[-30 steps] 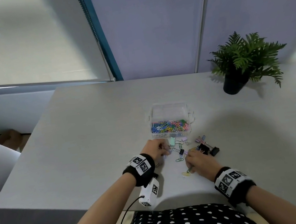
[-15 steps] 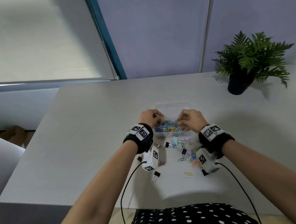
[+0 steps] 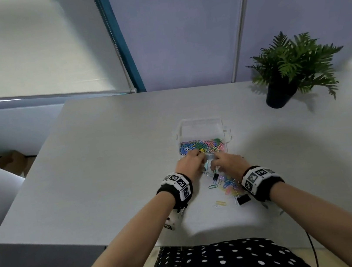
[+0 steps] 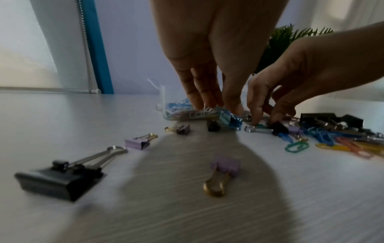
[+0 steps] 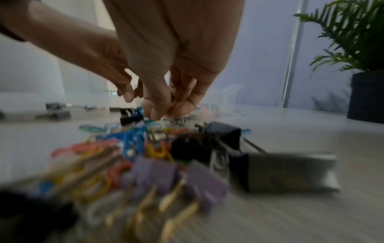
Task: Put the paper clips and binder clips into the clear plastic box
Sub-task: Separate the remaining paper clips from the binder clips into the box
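Observation:
The clear plastic box (image 3: 199, 122) stands open mid-table with several coloured paper clips (image 3: 202, 148) inside. Just in front of it, both hands reach down to the loose clips. My left hand (image 3: 199, 159) points its fairly straight fingers (image 4: 207, 100) down beside a blue binder clip (image 4: 233, 122), and I see nothing held. My right hand (image 4: 266, 120) has bunched fingertips pinching a small silver-handled binder clip (image 4: 257, 129) on the table. A pile of paper clips and binder clips (image 3: 226, 186) lies under the right wrist.
A large black binder clip (image 4: 60, 180) and purple binder clips (image 4: 225, 166) lie near the left wrist. Another black binder clip (image 3: 243, 199) sits near the front edge. A potted plant (image 3: 287, 75) stands at the back right.
Both hands were over the box half a second ago. They have drawn back toward me and dropped to the loose clips in front of it.

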The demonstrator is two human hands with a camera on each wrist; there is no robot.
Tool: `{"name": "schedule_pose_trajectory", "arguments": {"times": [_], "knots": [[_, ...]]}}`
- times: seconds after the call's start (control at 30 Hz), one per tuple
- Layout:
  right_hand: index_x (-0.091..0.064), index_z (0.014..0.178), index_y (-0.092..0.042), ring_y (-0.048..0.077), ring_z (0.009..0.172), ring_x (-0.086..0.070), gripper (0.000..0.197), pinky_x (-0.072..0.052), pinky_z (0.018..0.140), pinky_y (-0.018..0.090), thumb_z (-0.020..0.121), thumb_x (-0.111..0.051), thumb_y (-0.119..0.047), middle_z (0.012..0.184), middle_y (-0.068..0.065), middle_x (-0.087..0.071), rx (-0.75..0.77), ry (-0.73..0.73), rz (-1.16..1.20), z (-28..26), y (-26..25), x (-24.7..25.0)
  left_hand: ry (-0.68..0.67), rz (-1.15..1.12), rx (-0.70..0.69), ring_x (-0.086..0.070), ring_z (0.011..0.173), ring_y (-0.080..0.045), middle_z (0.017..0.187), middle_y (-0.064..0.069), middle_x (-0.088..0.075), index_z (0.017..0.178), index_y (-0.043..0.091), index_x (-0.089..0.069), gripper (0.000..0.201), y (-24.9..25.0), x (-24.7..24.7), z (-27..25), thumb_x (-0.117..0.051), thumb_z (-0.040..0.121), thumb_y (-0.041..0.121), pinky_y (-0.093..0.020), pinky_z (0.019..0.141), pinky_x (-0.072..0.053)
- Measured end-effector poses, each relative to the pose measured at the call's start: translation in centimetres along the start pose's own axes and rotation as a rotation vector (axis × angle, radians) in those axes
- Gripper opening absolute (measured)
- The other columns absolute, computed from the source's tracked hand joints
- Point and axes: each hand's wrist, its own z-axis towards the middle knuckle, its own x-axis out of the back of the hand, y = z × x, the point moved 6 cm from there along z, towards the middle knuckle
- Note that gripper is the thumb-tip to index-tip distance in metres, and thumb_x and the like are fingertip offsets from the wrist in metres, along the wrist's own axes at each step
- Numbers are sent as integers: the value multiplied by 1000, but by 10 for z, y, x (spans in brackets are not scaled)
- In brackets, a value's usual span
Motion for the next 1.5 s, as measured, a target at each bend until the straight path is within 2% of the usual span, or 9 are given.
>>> {"name": "schedule_pose_trajectory", "arguments": {"times": [0.1,0.3,0.43,0.53,0.73,0.97,1.1,1.27,1.5], "knots": [[-52,93,-10,22,87,-57,7,-24,49,17,90,-47,-13,103,8,-50,38,-10,-51,-2,-3,-4,-8,76,-4,-48,115,-29,121,-11,-52,122,12,-51,35,0,-4,1,-55,88,10,-43,88,-49],[-42,81,-17,20,79,-45,15,-32,58,30,83,-51,-5,93,5,-49,-56,-38,-30,-1,3,-3,8,90,-5,-49,113,-26,114,-9,-56,111,12,-56,24,-12,-8,-5,-49,88,11,-40,81,-49],[-43,75,-18,17,76,-42,19,-28,63,26,77,-55,-3,79,-2,-46,-105,73,205,-12,3,5,52,17,-24,-52,105,-24,109,-5,-56,97,13,-57,15,-12,-6,-13,-50,84,11,-37,74,-49],[-55,85,-9,20,79,-47,6,-33,66,30,81,-55,-4,79,1,-49,-52,66,230,-23,-8,-2,29,-58,-30,-56,97,-29,109,-10,-55,97,9,-57,14,0,-15,-20,-49,86,11,-39,75,-51],[-45,123,-13,26,105,-49,35,-44,77,39,89,-49,-8,111,10,-55,-10,-85,-36,-28,-17,-32,55,-200,78,-54,102,-28,114,-10,-54,107,9,-52,21,11,-37,-27,-52,86,8,-40,82,-49],[-50,77,-9,20,85,-36,10,-48,57,43,78,-50,1,86,12,-52,94,39,-13,-17,-18,-39,181,-347,178,-58,93,-29,105,-11,-58,94,8,-57,20,-25,-16,-22,-49,79,-2,-33,79,-44],[-52,76,-9,18,85,-42,7,-46,63,37,82,-55,-9,85,9,-53,126,86,59,-18,-21,-27,168,-341,196,-57,97,-31,107,-11,-56,97,8,-56,14,-28,-19,-18,-54,84,10,-40,82,-49],[-52,71,-17,15,71,-46,17,-39,67,28,78,-64,-8,69,-6,-50,-88,242,463,-24,-1,-1,94,-278,303,-49,112,-27,118,-8,-51,104,11,-53,34,-21,-33,-11,-62,83,37,-41,85,-46],[-56,72,-10,16,68,-52,14,-42,67,18,75,-65,0,72,3,-59,-214,248,636,-26,8,5,79,-205,285,-48,114,-24,116,-7,-53,100,11,-60,17,-18,-20,-2,-56,88,22,-38,83,-46]]}}
